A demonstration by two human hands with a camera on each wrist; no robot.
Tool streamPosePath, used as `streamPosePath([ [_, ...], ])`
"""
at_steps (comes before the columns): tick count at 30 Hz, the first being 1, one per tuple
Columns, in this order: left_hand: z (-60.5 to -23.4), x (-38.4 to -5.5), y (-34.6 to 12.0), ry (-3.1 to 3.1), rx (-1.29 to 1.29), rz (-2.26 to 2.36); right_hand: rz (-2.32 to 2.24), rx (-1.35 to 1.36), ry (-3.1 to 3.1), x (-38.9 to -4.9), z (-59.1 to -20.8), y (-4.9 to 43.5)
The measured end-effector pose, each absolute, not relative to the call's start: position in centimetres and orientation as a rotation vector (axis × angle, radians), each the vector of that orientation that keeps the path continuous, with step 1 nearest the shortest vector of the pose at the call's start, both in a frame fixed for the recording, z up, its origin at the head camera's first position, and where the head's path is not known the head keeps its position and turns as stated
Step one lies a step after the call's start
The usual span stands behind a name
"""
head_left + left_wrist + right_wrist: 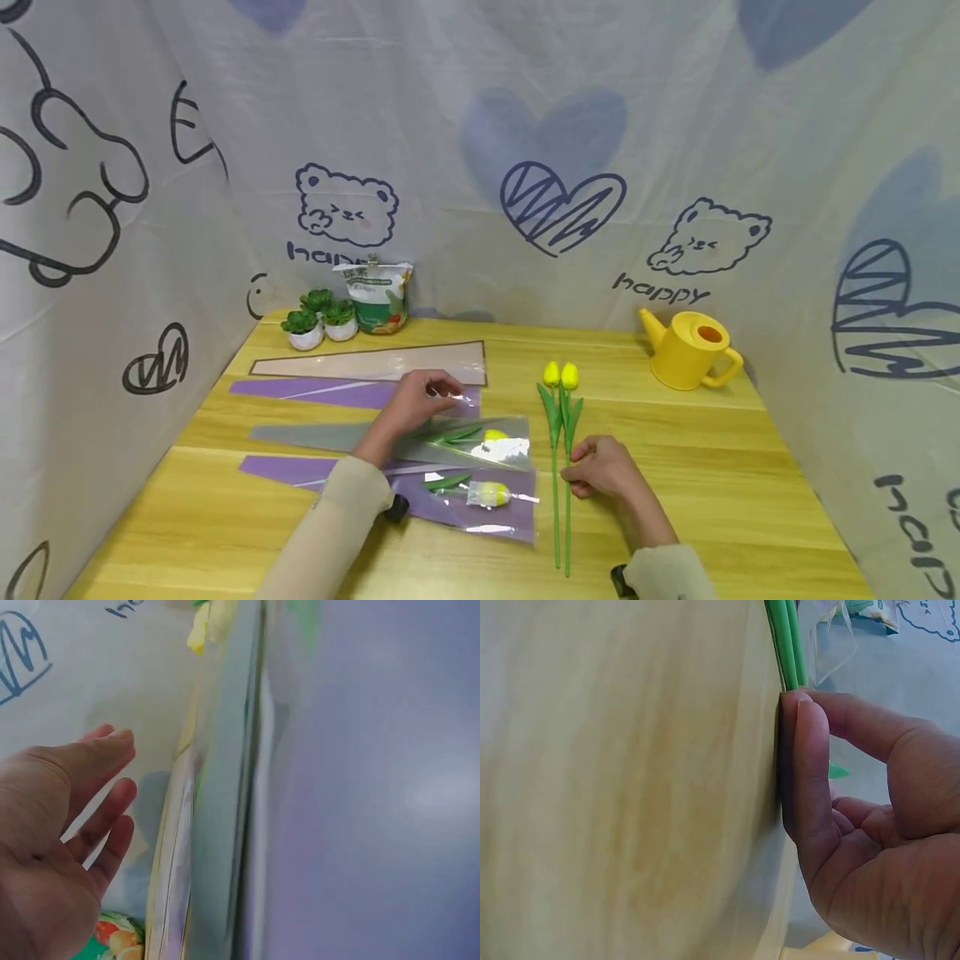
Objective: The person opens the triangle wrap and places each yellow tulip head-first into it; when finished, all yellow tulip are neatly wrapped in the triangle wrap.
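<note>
Two yellow artificial tulips (570,377) with green stems lie side by side on the table. My right hand (602,468) pinches the right tulip's stem between thumb and index finger; in the right wrist view the green stems (787,645) run up from the fingertips. My left hand (420,402) hovers over a purple flower sleeve (315,390), holding nothing, its fingers relaxed and apart in the left wrist view. Below it lie a grey sleeve (300,435) and another purple sleeve (442,515), each with a yellow tulip inside.
A pale, dark-edged sleeve (375,362) lies behind the others. Small potted succulents (305,331) and a green-and-white bag (380,300) stand at the back left. A yellow watering can (686,350) is at the back right. Printed cloth (480,300) encloses the wooden table (690,467).
</note>
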State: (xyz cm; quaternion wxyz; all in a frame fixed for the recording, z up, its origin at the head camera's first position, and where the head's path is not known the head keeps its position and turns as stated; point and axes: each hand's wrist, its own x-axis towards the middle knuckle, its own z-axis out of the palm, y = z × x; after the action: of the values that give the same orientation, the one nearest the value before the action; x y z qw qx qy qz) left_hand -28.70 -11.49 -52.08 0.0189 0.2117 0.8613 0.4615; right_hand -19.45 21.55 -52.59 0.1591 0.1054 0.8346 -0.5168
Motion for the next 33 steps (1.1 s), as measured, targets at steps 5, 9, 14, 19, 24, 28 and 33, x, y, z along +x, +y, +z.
streamPosePath([
  [5, -52.5, -30.2, -11.0, 2.678, 0.638, 1.353, -1.494, 0.32, 2.361, -19.4, -52.6, 21.5],
  [9, -53.4, -30.7, -10.8, 2.704, 0.599, 1.304, -1.503, 0.327, 2.346, -19.4, -52.5, 21.3],
  [14, -54.2, -30.8, -10.5, 2.759, 0.587, 1.288, -1.502, 0.331, 2.352, -19.5, -52.6, 21.3],
  [19, -54.7, -30.9, -10.4, 2.744, 0.566, 1.316, -1.521, 0.313, 2.344, -19.5, -52.7, 21.5],
  [24, -54.6, -30.8, -10.4, 2.708, 0.598, 1.339, -1.525, 0.301, 2.34, -19.6, -52.8, 21.8],
  [28, -54.6, -30.8, -10.3, 2.712, 0.622, 1.352, -1.521, 0.31, 2.338, -19.7, -52.8, 21.9],
  [33, -55.1, -30.8, -10.5, 2.678, 0.547, 1.419, -1.523, 0.311, 2.332, -19.7, -52.9, 21.9],
])
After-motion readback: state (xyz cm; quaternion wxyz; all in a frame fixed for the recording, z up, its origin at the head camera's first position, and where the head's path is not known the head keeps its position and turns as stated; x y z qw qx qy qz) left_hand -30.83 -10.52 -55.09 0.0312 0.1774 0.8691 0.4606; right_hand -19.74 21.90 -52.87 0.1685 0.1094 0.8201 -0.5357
